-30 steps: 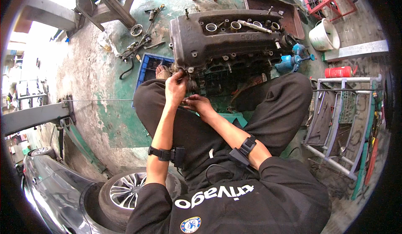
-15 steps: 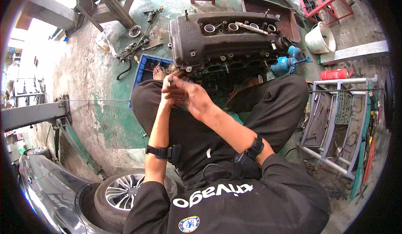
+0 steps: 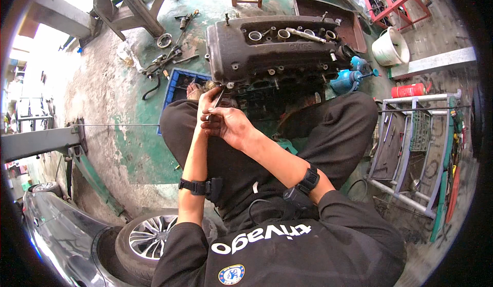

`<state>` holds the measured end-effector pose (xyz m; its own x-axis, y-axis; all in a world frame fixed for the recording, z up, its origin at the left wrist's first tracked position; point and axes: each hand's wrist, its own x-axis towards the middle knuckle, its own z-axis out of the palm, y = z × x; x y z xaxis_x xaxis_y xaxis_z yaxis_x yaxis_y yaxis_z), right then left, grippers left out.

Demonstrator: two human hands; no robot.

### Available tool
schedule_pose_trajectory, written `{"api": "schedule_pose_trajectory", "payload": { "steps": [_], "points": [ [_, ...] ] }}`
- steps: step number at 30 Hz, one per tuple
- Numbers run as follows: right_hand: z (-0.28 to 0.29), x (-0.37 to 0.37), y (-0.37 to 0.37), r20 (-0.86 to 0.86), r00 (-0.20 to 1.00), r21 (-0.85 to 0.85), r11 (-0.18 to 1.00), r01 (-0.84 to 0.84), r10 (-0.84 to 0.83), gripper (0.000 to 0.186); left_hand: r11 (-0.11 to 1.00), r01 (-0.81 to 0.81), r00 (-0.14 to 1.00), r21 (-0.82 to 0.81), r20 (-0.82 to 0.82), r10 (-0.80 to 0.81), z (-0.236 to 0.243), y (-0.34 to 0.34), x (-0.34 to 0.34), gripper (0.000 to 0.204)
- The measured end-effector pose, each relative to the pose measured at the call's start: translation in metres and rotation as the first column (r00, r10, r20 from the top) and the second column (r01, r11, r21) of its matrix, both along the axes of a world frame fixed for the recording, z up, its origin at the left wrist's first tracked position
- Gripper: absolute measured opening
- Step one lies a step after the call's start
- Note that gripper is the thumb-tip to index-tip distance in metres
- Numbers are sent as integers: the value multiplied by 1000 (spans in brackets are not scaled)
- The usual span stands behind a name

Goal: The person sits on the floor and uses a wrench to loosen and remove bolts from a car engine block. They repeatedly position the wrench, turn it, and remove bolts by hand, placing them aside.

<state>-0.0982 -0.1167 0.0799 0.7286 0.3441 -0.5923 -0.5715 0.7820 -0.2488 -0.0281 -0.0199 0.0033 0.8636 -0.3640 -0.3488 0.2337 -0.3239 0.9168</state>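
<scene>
A dark engine (image 3: 267, 56) with a ribbed top cover stands in front of me, between my bent knees. My left hand (image 3: 205, 103) is at its lower left corner, fingers curled; what they close on is hidden. A slim metal tool (image 3: 219, 98) slants from that corner down toward my right hand (image 3: 228, 125). The right fingers are curled in around the tool's lower end, just below the left hand. A small shiny piece shows at these fingers, too small to name. On the cover lies a silver rod-shaped tool (image 3: 306, 35).
A blue crate (image 3: 168, 98) sits left of the engine, with loose tools (image 3: 163, 61) beyond it. To the right are a blue pump-like device (image 3: 349, 81), a white bucket (image 3: 389, 48), a red cylinder (image 3: 410, 90) and a metal rack (image 3: 411, 158). A car wheel (image 3: 151, 238) stands lower left.
My right hand has drawn slightly down and its motion blur is gone. The slim metal tool now shows between the hands. The left hand stays by the engine's corner.
</scene>
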Motion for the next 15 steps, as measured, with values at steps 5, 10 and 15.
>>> {"api": "schedule_pose_trajectory", "payload": {
  "steps": [5,10,15],
  "points": [
    [3,-3,0,37,999,55,998,-38,36,20,998,66,952,-10,300,-60,16,1,-1,31],
    [9,1,12,8,1000,117,993,-19,18,21,965,-32,955,-262,277,107,20,4,-12,32],
    [10,4,19,-85,996,173,985,-3,18,19,923,-218,974,-317,-123,188,21,3,-9,34]
  ]
}}
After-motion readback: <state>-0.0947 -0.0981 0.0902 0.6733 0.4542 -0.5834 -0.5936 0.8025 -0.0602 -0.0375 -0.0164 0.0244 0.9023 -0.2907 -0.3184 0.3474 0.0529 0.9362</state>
